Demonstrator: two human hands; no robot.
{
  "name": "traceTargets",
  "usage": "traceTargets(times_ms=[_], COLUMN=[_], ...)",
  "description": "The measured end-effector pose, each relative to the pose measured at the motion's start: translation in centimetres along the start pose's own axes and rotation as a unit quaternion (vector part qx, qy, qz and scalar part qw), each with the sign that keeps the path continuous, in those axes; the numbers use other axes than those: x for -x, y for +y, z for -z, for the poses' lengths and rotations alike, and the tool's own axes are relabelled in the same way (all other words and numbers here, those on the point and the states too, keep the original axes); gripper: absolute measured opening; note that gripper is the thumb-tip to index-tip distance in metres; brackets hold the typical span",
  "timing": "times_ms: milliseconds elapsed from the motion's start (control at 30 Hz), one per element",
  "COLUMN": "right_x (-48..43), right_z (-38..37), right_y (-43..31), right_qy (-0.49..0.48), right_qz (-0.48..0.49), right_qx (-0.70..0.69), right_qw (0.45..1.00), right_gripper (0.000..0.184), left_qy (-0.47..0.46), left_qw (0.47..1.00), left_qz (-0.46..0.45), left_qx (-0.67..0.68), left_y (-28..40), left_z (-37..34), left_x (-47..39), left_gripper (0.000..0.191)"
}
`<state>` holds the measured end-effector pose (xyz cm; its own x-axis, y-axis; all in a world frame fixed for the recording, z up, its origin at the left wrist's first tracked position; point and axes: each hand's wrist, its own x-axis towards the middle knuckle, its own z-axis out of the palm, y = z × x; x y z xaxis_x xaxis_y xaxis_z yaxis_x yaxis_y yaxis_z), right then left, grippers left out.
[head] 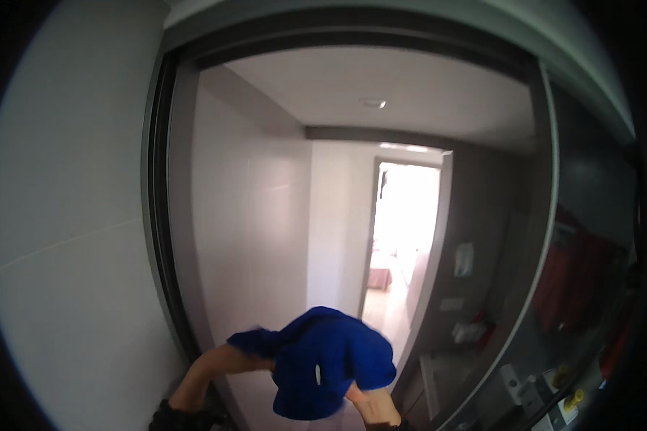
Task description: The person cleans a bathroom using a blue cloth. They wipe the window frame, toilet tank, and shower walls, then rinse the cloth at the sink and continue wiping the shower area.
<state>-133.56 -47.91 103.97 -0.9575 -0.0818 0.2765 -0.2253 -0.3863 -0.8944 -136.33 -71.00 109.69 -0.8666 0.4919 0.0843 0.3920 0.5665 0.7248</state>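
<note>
A bunched blue cloth (329, 361) is raised at the lower middle of the view, before a doorway. My left hand (264, 362) reaches in from the left, and its fingers are hidden in or behind the cloth. From below right comes my right hand (357, 394), partly covered by the cloth, with the wrist and part of the palm showing. Dark sleeves end at both forearms. A small white mark or slit shows on the front of the cloth.
A dark door frame (159, 215) surrounds the opening, with a pale wall (70, 215) on the left. Beyond lies a bright doorway (410, 215). At right are a glass panel's edge (552, 161), red cloth (569, 280) hanging, and small yellow-topped items (573, 400) low down.
</note>
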Motion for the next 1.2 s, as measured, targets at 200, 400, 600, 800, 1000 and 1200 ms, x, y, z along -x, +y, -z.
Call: traceTargets(times_ms=[200,400,600,800,1000,1200], right_x=[0.3,-7.4,-18.0,-25.9,-24.9,-20.3], right_z=[-1.1,-5.1,-11.7,-21.9,-20.6,-10.7], right_y=[-11.3,-19.5,-28.8,-29.2,-29.7,-35.1], right_qy=[0.022,-0.002,0.080,0.078,0.098,0.197], right_qz=[0.208,0.506,0.676,0.668,0.606,0.539], right_qx=[-0.101,0.452,0.683,0.719,0.766,0.775], right_qw=[0.973,0.735,0.265,0.175,0.190,0.263], right_gripper=[0.059,0.028,0.050,0.052,0.047,0.042], left_qy=[0.595,0.626,0.620,0.656,0.606,0.672], left_qw=[0.676,0.641,0.676,0.698,0.701,0.694], left_qz=[-0.245,-0.117,-0.159,-0.189,-0.154,-0.037], left_qx=[-0.360,-0.429,-0.365,-0.215,-0.343,-0.256], left_y=[-1.2,-5.1,-5.4,-5.8,-6.8,-10.1], left_z=[3.2,5.5,5.3,4.9,4.7,5.5], left_x=[2.6,1.9,0.3,0.0,1.3,0.8], left_gripper=[0.048,0.055,0.026,0.012,0.012,0.022])
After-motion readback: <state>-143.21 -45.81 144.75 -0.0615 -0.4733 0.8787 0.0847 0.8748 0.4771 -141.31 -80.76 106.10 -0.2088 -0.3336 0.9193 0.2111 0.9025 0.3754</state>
